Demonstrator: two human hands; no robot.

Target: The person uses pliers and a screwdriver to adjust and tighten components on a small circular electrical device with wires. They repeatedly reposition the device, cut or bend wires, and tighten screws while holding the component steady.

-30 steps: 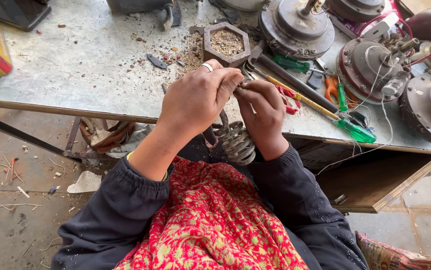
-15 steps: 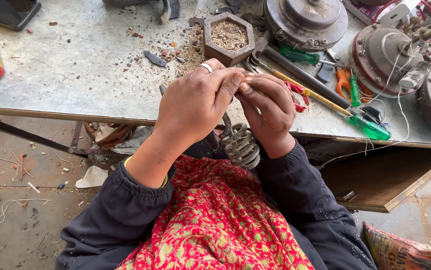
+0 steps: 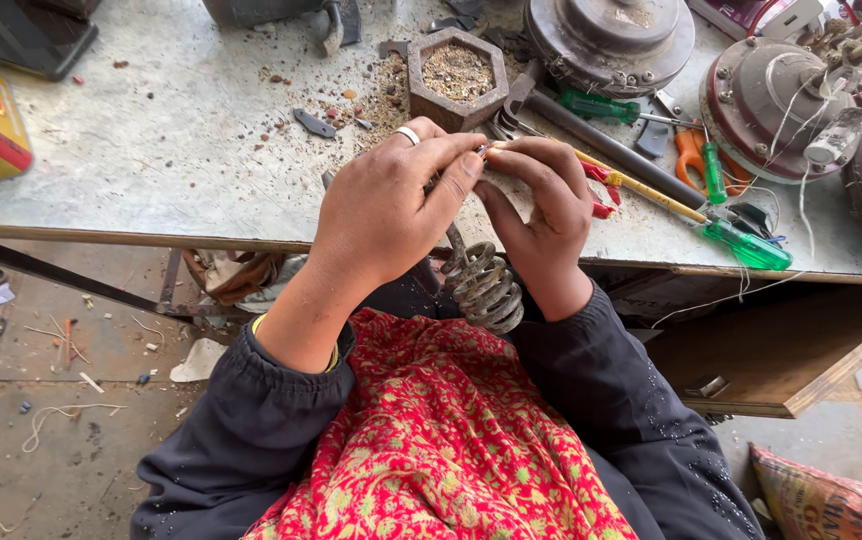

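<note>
A single head-worn camera looks steeply down over the person's chest and lap, close enough that the left hand (image 3: 391, 215) and right hand (image 3: 541, 215) fill the middle of the frame. It faces forward across the bench (image 3: 151, 170), whose near edge crosses the picture from side to side, with the far clutter cut off at the top. The floor (image 3: 41, 420) shows below the bench on the left.

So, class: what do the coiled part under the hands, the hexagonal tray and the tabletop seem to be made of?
Coiled part: probably wound metal wire, dull grey-brown, ridged loops.
Hexagonal tray: unclear, maybe wood or rusted metal; brown, matte walls, holding gritty bits.
Tabletop: likely sheet metal, pale grey, scuffed, with a thin edge.
</note>
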